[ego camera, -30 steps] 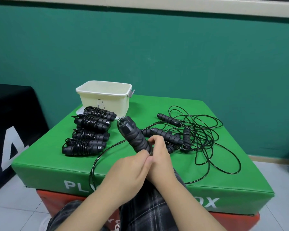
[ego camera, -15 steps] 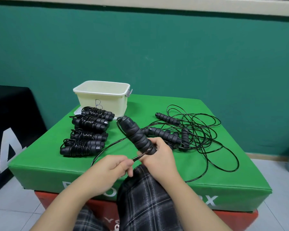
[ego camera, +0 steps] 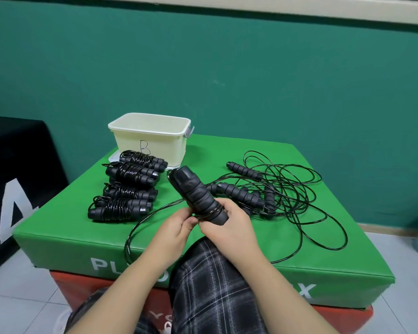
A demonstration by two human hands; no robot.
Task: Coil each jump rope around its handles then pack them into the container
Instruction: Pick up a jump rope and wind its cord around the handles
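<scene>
Sat on the box (ego camera: pixel 58 227): container (ego camera: pixel 152 141) at the back left, four coiled ropes (ego camera: pixel 128 186) just before it, loose ropes (ego camera: pixel 275 194) tangled to the right, hands (ego camera: pixel 203 225) with handles (ego camera: pixel 198 196) in front, between.

A handwritten "B" stands on the front wall of the cream container (ego camera: pixel 152 143). White capitals on the front face of the green box (ego camera: pixel 227 271) read "PL" at left and "X" at right, the middle hidden. A large white "4" or "A" shows on the black block (ego camera: pixel 15 213).
</scene>
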